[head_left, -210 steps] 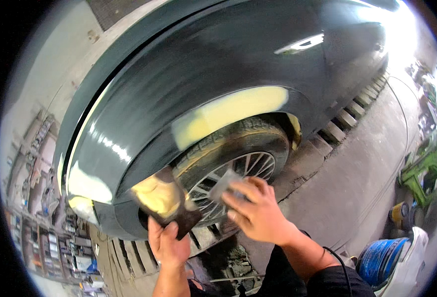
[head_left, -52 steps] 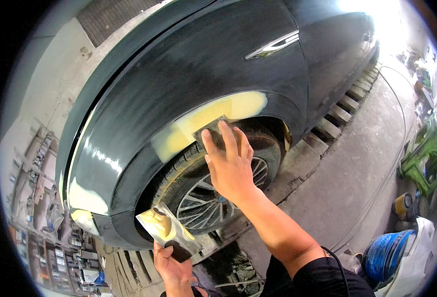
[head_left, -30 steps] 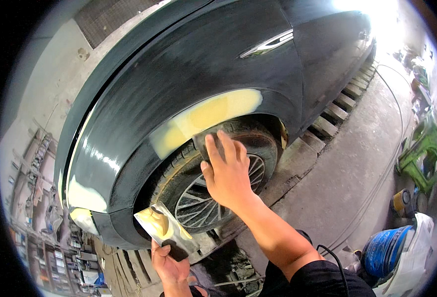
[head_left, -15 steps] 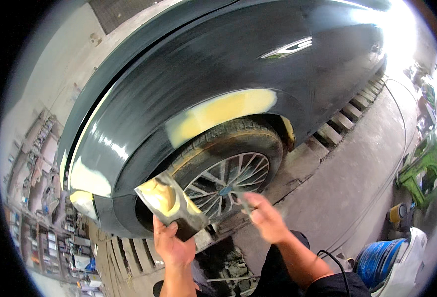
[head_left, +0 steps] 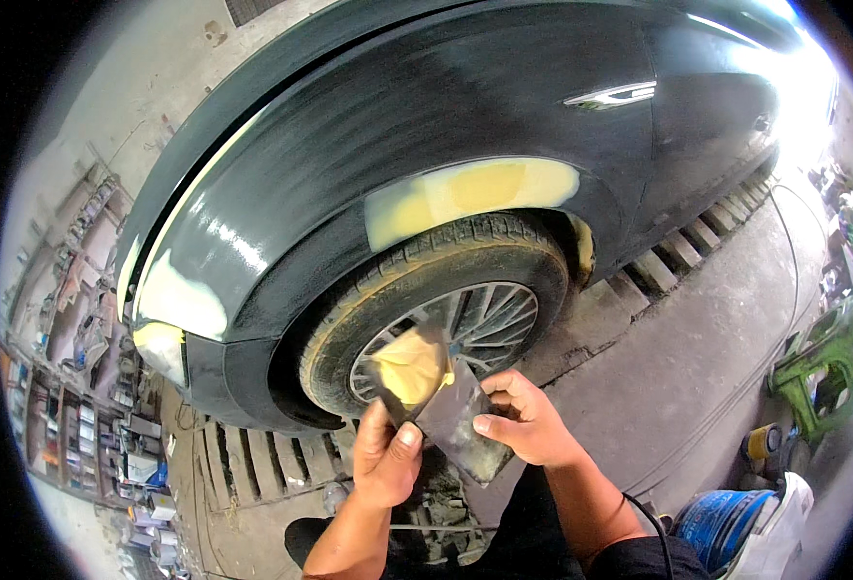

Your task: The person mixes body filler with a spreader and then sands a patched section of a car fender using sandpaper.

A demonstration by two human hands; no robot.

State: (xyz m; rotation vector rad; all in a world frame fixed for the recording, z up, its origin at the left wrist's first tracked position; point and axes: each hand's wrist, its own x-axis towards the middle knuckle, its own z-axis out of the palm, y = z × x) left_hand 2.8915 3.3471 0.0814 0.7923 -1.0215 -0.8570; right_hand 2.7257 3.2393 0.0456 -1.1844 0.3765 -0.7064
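My left hand (head_left: 388,459) grips a small dark board carrying a mound of yellow body filler (head_left: 409,372), thumb on its near edge. Pinched between the thumb and fingers of my right hand (head_left: 528,420) is a flat grey spreader (head_left: 465,425), smeared with pale residue. The spreader meets or overlaps the board's right side; the exact contact is hard to make out. Behind both hands stands a dark car's front wheel (head_left: 446,338). Above its arch, the matte fender (head_left: 320,184) bears a smooth yellow-and-white filler patch (head_left: 475,193). Another pale patch (head_left: 180,300) lies toward the bumper.
Slatted floor grating (head_left: 262,464) runs under the car. To the right are a green plastic stool (head_left: 827,367), a yellow-and-black can (head_left: 761,442), a blue tub (head_left: 726,522) and a cable (head_left: 795,261) on the floor. Cluttered shelves (head_left: 69,406) line the left wall.
My right hand has come down from beside the wheel, bringing the spreader against the filler board. My left hand has moved right with the board. The view has shifted slightly.
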